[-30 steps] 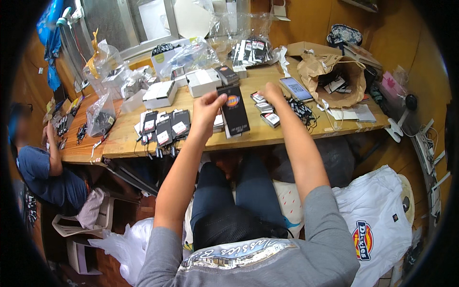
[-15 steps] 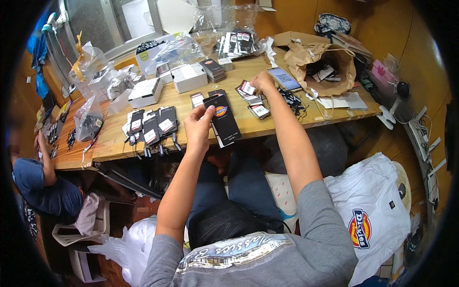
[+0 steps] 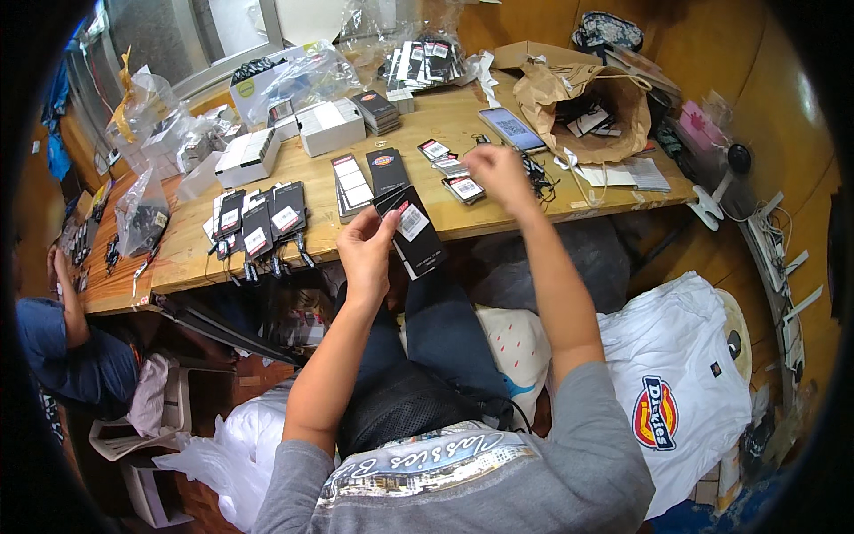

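Note:
My left hand (image 3: 366, 251) pinches a black hang tag (image 3: 427, 254) over the table's front edge. A white barcode label (image 3: 411, 222) shows on its upper part, and a pale edge shows along its side. My right hand (image 3: 501, 176) hovers over the table with its fingers drawn together; what they hold, if anything, is hidden. Beside it lie small barcode labels (image 3: 464, 189) in short stacks and a bundle of black cords (image 3: 540, 178). Just beyond the held tag are a stack of black tags (image 3: 386, 167) and a stack of white-labelled cards (image 3: 352, 185).
Corded black tags (image 3: 256, 218) lie at left on the wooden table (image 3: 191, 267). Behind them stand white boxes (image 3: 329, 127) of cards. A phone (image 3: 512, 129) and an open paper bag (image 3: 578, 93) are at right. Another person's arm (image 3: 67, 294) shows at far left.
The held tag showed its printed logo before; now a barcode label shows there. My right hand has moved right and nearer, away from the small labels. The whole view has shifted slightly.

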`<state>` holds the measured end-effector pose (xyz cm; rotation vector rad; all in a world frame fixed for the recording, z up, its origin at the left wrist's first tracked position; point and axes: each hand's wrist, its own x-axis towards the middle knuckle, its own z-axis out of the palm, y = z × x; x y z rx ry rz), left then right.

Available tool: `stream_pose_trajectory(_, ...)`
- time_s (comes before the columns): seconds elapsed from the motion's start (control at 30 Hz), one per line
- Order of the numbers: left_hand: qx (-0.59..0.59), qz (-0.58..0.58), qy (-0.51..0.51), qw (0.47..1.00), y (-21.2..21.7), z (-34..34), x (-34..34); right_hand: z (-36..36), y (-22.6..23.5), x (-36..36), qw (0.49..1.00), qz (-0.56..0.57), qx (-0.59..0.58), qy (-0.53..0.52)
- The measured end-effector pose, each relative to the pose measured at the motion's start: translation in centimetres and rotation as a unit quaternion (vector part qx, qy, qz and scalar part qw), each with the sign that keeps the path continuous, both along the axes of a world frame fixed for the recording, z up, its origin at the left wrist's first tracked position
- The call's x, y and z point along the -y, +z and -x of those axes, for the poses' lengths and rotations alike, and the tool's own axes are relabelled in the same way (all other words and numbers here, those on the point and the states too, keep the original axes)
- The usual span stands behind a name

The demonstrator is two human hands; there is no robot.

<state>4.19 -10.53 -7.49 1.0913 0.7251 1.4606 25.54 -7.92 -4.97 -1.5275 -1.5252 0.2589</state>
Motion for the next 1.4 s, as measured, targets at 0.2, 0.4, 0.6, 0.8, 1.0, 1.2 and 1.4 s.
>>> stream_pose_trajectory(0.2, -0.01, 0.047, -0.022, 0.999, 0.4, 1.5, 0.9, -6.7, 0.3, -2.8, 0.942, 0.082, 0.296, -0.133)
stream_pose_trajectory(0.4, 0.0, 0.053, -0.053, 0.997, 1.0, 2.2, 1.5, -10.2, 2.0, -5.2, 0.997, 0.047, 0.051, -0.045)
stream_pose_trajectory(0.6, -0.008, 0.054, -0.063, 0.997, 0.9, 2.5, 1.5, -8.6, 6.0, -4.0, 0.963, 0.165, -0.21, 0.015)
stream_pose_trajectory(0.8, -0.01, 0.052, -0.072, 0.996, 0.8, 2.8, 1.5, -8.5, 6.0, -5.2, 0.968, 0.086, -0.235, -0.005)
stream_pose_trajectory(1.0, -0.006, 0.042, -0.081, 0.996, 1.4, 3.2, 1.9, -8.1, 6.7, -5.9, 0.929, 0.006, -0.366, 0.058)
stream_pose_trajectory(1.2, -0.004, 0.051, -0.138, 0.989, 2.4, 3.7, 2.3, -5.4, 9.3, -2.9, 0.861, 0.041, -0.434, 0.264)
stream_pose_trajectory(1.4, 0.031, -0.018, -0.301, 0.953, 4.3, 4.0, 3.0, 3.5, 10.7, 4.8, 0.881, 0.264, -0.134, 0.37)
